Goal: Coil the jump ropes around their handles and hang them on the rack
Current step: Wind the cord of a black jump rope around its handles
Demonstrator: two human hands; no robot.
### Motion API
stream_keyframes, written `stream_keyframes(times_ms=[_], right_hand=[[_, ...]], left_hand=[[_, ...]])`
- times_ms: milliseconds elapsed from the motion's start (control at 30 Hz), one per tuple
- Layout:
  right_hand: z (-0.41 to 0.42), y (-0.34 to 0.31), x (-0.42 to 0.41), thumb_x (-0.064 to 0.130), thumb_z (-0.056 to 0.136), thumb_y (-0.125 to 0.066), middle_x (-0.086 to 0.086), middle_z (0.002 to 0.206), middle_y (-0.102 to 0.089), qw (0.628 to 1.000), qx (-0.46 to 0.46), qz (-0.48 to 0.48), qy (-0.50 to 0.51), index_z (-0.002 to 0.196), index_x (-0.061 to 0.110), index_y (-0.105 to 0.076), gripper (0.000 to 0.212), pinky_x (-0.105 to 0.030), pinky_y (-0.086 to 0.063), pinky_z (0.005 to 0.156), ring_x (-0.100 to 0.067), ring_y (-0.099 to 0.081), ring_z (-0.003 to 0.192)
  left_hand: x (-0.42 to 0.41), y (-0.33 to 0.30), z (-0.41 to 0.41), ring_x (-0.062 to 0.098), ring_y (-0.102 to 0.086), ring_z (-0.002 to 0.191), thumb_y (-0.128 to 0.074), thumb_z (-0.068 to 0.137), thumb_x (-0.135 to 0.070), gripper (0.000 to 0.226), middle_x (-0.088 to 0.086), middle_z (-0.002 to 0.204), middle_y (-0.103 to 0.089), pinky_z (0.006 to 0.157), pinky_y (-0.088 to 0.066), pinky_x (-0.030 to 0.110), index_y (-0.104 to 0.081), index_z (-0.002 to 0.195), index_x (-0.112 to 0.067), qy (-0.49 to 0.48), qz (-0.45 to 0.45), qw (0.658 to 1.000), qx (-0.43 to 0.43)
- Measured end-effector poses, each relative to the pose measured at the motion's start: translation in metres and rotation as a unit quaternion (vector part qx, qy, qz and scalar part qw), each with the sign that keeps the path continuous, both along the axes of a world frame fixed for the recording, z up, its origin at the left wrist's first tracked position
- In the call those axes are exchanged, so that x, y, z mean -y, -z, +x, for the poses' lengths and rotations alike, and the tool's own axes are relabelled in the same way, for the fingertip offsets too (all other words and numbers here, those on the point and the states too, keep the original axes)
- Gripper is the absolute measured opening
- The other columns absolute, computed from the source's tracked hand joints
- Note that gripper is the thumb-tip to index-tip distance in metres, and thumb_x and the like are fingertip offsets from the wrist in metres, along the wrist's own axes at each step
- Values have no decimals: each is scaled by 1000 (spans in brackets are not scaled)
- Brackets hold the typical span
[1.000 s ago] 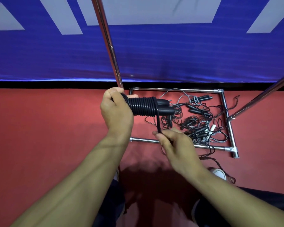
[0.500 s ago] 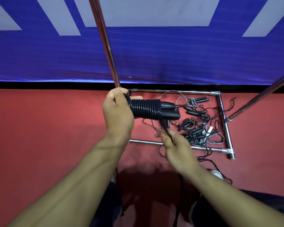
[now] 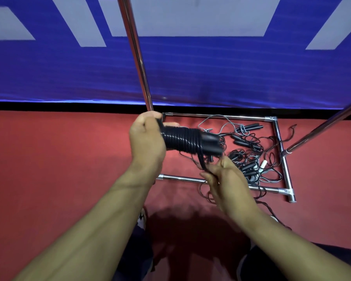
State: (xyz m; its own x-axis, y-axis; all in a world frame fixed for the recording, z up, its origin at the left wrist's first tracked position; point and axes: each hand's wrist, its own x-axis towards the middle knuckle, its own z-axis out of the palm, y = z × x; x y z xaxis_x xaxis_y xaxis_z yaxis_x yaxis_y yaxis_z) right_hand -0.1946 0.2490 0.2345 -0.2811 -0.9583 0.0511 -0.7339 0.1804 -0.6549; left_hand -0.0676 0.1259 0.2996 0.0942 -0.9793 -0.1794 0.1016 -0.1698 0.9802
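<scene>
A red floor (image 3: 59,169) runs up to a blue banner (image 3: 211,74) with pale grey shapes, and a chrome rack pole (image 3: 135,51) rises from the near-left corner of the rack's base frame (image 3: 280,142), passing just behind the left hand (image 3: 147,140). A 2nd chrome pole (image 3: 324,126) slants up to the right from the frame's right rail. The rectangular chrome frame lies flat on the floor and encloses a tangled heap of loose jump ropes (image 3: 249,155), black cords and black handles mixed with thin grey cord and 1 white piece; some cord spills over the front rail toward the person's dark-clad legs (image 3: 292,264). Between the camera and that heap, the coiled jump rope (image 3: 182,140) is held in the air, its long axis roughly horizontal, the handle ends pointing right and slightly down. The left hand grips its left end, fingers curled round the bundle. A free strand drops from the coil's right part to the right hand (image 3: 227,181), which pinches it just below, in front of the frame's front rail.
</scene>
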Motion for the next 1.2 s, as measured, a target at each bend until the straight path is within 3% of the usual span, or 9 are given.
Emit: stream_keyframes(times_ms=[133,267,367,500,633,833,1000,1100,1200], right_hand=[[-7,-16,-3,2,78,-69,13,82,-48,994,100,29,26,81,33,-60,32,-23,-46,73,-3,-51,78],[-19,-22,2,4,90,-59,11,87,-54,996,54,-45,58,91,26,-54,23,-22,-40,71,-6,-48,76],[-29,-29,8,16,100,-51,10,69,-57,976,133,-104,135,86,22,-45,17,-18,-38,57,-8,-52,64],[-32,-36,10,18,95,-64,11,58,-41,950,183,-192,167,79,28,-43,28,-24,-34,52,-7,-38,53],[-30,-45,7,-19,65,-60,13,71,-45,963,6,-261,70,63,21,-53,40,-10,-32,61,-1,-40,64],[1,-29,-14,11,79,-59,8,90,-50,985,-51,-133,-96,95,28,-67,25,-35,-53,56,-16,-57,66],[27,-14,-22,1,88,-49,9,96,-43,986,49,-119,-103,119,24,-65,42,-22,-46,70,-9,-49,77],[34,-12,-25,-10,90,-49,9,105,-39,978,130,-162,-30,109,29,-60,45,-21,-51,69,-6,-52,84],[38,-19,-25,-3,94,-56,3,106,-37,930,325,-135,101,92,42,-43,47,-24,-55,50,-19,-62,83]], left_hand=[[-15,-4,-5,15,-60,45,-37,105,-10,28,7,57,-69,45,-45,21,-54,83,-16,208,-39,976,41],[-16,-8,3,14,-57,44,-34,107,-12,26,9,57,-68,45,-43,20,-53,89,-12,281,-23,958,45],[-18,-6,4,14,-59,46,-35,107,-14,27,10,60,-70,47,-44,20,-53,87,-14,303,-25,949,81],[-10,4,5,29,-61,62,-41,96,-35,30,32,79,-67,63,-51,42,-62,76,-33,266,-71,949,156],[-4,16,6,25,-71,68,-40,94,-39,28,20,74,-69,70,-56,55,-61,77,-32,210,-106,949,211],[-3,23,5,21,-71,71,-35,96,-34,27,-1,69,-72,74,-55,45,-58,82,-33,72,-156,950,262],[-8,19,2,14,-68,70,-35,98,-28,25,-3,70,-72,73,-52,37,-54,83,-35,17,-174,949,261],[-1,22,6,22,-70,76,-34,96,-33,29,2,77,-73,77,-54,43,-56,81,-45,-8,-155,960,234],[5,22,7,30,-70,78,-33,92,-38,29,4,76,-73,77,-55,50,-57,81,-50,-25,-145,965,217]])
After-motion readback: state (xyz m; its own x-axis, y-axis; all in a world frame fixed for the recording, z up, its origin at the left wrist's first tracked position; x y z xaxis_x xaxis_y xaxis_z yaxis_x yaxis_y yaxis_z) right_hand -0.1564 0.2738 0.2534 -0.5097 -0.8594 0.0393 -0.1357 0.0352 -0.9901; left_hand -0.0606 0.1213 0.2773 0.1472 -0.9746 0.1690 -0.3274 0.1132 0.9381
